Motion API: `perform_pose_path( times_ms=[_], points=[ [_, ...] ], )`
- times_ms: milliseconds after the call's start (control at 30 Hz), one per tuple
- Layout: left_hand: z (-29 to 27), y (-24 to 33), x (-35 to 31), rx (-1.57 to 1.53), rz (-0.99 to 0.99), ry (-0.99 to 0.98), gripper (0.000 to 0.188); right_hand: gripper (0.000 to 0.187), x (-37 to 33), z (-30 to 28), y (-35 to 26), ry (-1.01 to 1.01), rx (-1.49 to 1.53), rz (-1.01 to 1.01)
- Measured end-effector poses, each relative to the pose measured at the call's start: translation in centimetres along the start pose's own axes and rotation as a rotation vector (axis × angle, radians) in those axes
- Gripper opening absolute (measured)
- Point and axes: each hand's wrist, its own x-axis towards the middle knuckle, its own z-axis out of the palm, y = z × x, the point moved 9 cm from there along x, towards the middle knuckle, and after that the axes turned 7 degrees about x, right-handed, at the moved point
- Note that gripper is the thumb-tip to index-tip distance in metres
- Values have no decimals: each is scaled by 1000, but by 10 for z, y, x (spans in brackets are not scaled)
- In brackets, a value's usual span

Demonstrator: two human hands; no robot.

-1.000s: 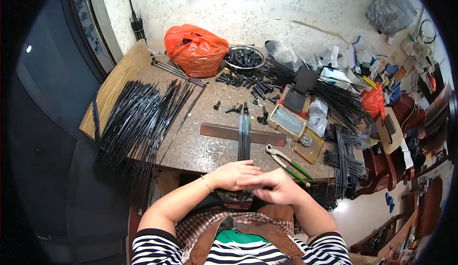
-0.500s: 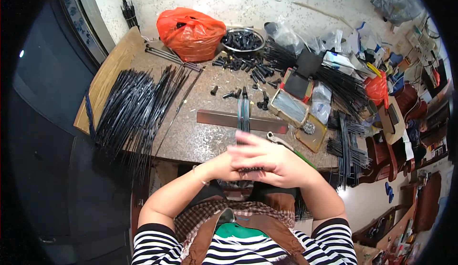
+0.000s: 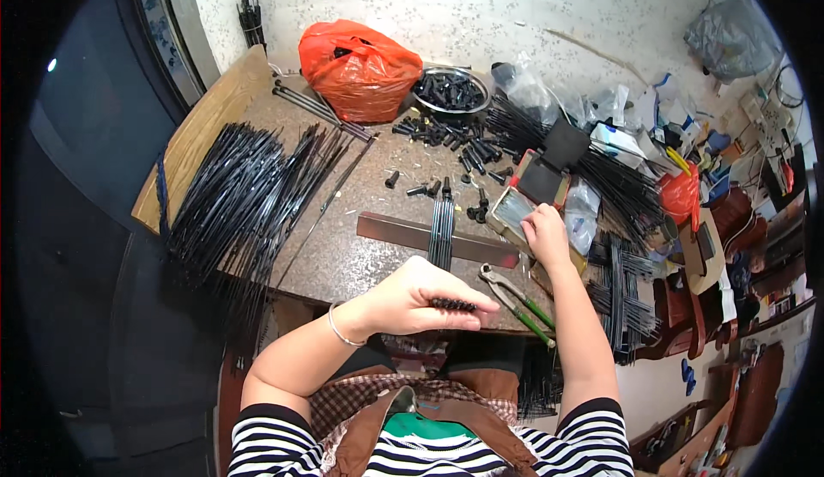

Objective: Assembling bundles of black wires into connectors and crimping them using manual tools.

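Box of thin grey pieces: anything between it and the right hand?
Nothing visible. The right hand has its fingertips at the right part of the box; contact can't be told. The green-handled pliers lie nearer the person, clear of that gap.
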Motion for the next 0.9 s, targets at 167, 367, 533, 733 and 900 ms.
perform_pose_path(
  times_ms=[167, 367, 533, 733, 900],
  points=[
    [-1, -5, 3, -11, -13, 14, 20, 8, 0, -3, 5, 35, 31, -10],
    [-2, -8, 2, 38, -19, 38, 19, 8, -2, -13, -22, 50, -182, -77],
    [12, -52, -18, 114, -137, -43, 23, 49, -22, -3, -114, -306, 1368, -10],
    [36, -83, -47, 770, 55, -301, 42, 12, -35, -17, -152, -174, 952, -7],
    [15, -90, -60, 959, 43, -40, 39, 11, -38, -18, -126, -18, 1056, 87]
  ],
)
